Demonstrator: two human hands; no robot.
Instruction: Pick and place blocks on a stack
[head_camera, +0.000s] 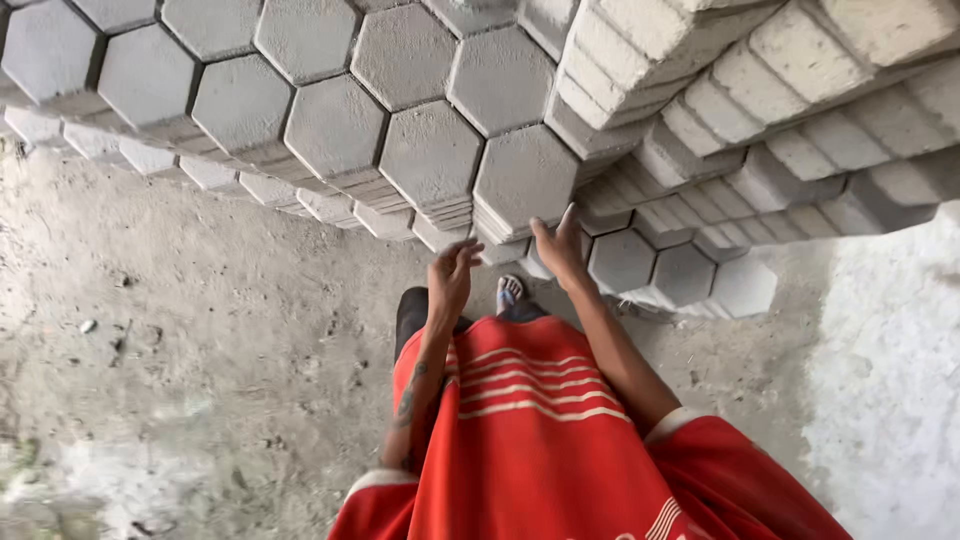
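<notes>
- Head view: right hand (560, 248) is spread, fingertips touching the lower edge of a hexagonal paver stack (527, 180) just above it.
- Left hand (452, 275) hangs loosely curled, holding nothing, just below the same stack.
- Pavers look like concrete: likely heavy, rigid, rough, chip-prone; grip opposite flat edges.
- No containers visible.

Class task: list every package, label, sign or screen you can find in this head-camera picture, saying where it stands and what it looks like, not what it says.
None in view: no package, label, sign or screen.
Only stacks of grey hexagonal paving blocks above both hands, bare of markings.
The red shirt has cream stripes and a partly cut-off cream mark at the bottom edge.
</notes>
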